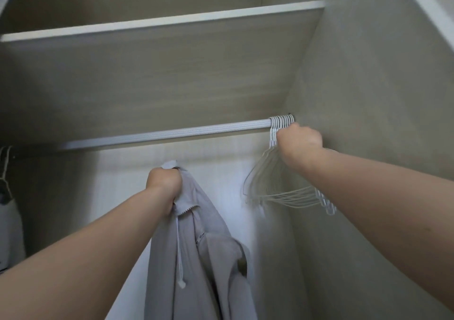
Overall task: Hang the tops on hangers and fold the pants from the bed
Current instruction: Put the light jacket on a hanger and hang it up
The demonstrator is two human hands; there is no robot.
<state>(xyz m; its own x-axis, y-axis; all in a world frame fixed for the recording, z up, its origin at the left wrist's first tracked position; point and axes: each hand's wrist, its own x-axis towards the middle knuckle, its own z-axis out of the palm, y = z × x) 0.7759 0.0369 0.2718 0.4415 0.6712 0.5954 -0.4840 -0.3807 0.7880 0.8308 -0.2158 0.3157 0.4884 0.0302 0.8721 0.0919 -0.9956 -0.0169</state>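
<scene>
Through the head camera I look up into a wardrobe, with both bare arms raised in front of me. My left hand [163, 184] is closed in a fist around the top edge of a light grey zip-up top [208, 258]. The fingers are curled tight into the bunched fabric and a small fold sticks up above the knuckles. The top hangs straight down from that grip, below the clothes rail [172, 133] and well apart from it, in front of the pale back panel [216, 162]. Its zipper edge shows just under the fist, and a white drawstring [179, 246] with a knotted end dangles down its front. My right hand [298, 140] is up at the right end of the rail, against the necks of a bunch of white hangers [282, 192]. Their hooks sit packed together over the rail, hard beside the wardrobe's side wall [368, 86]. I see only the back of this hand. Its fingers fold away behind it, so I cannot tell whether they pinch a hanger or only touch the bunch. The hanger bodies fan out below my wrist. A shelf [159, 22] spans the wardrobe above the rail, and something dark [5, 172] hangs at the far left edge, too blurred to name.
</scene>
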